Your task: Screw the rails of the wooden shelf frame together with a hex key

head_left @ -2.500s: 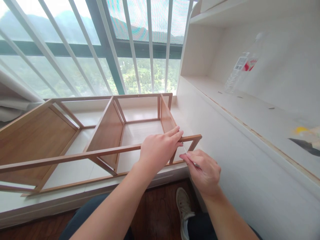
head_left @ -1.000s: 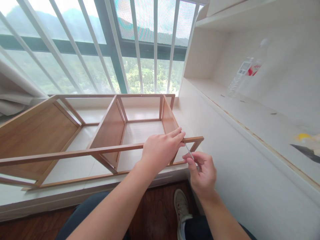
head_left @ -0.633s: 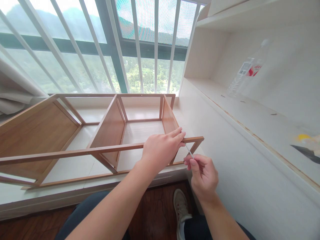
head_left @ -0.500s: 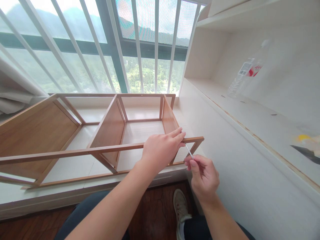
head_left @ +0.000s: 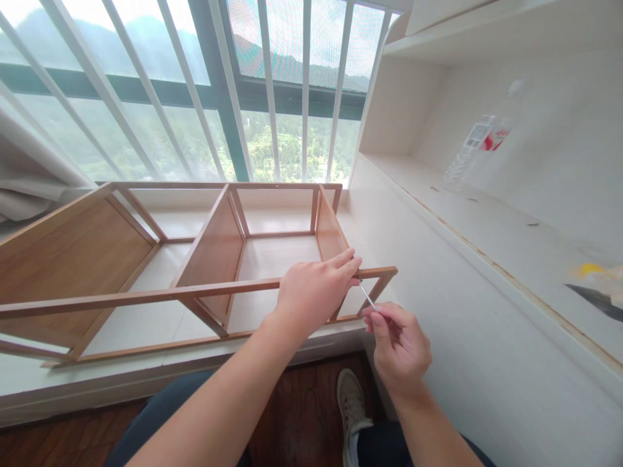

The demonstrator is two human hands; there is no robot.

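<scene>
Left hand (head_left: 311, 295) of mine lies flat over the front rail of the wooden frame (head_left: 204, 259) on the window ledge (head_left: 146, 383), hiding the joint. My right hand (head_left: 399, 344) pinches a thin metal tool (head_left: 367, 297); its tip vanishes beneath my left fingers.

1. The wooden shelf frame (head_left: 209, 259) lies on its side on the window sill (head_left: 146, 376), filling the view from 9 to 12 o'clock.
2. The window bars (head_left: 272, 91) stand behind the frame, at 12 o'clock.
3. The left hand (head_left: 311, 295) rests on the frame's near rail, at centre.
4. The right hand (head_left: 402, 347) sits at 4 o'clock of the left, holding a thin metal tool (head_left: 367, 297) that runs up to the rail.
5. A bottle (head_left: 479, 146) lies on the wall shelf (head_left: 487, 227) at 2 o'clock.
6. A shoe (head_left: 353, 408) stands on the floor (head_left: 302, 402) at 6 o'clock.
</scene>
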